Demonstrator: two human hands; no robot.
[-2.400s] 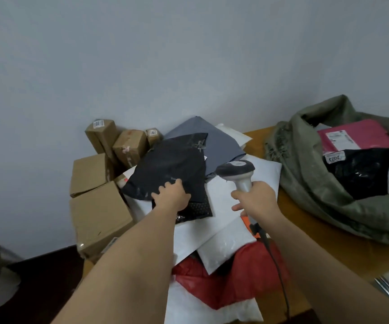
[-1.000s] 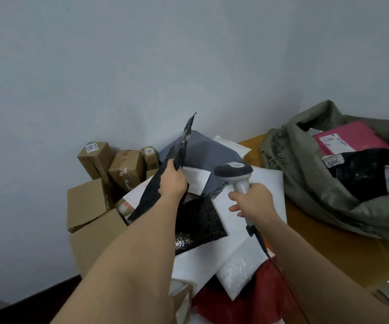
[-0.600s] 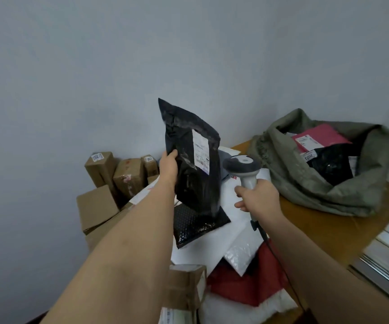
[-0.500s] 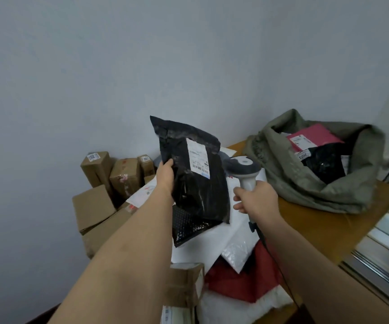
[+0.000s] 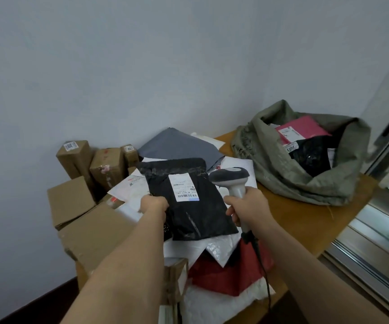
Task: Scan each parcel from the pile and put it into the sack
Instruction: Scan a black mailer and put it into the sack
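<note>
Item one, in my left hand [image 5: 154, 205]: a black poly mailer [image 5: 190, 202], gripped at its left edge, label side [image 5: 183, 187] up, held over the pile [image 5: 212, 249] of white, red and grey mailers. Item two, in my right hand [image 5: 247, 208]: a grey handheld barcode scanner [image 5: 232, 181], fingers wrapped round its handle, head just beside the label's right edge, cable trailing down. Item three: an olive sack [image 5: 291, 176], mouth open, on the wooden counter [image 5: 305, 220] to the right, holding a pink parcel [image 5: 303, 127] and a black one. Item four: brown cartons [image 5: 71, 202] stacked at left against the wall.
</note>
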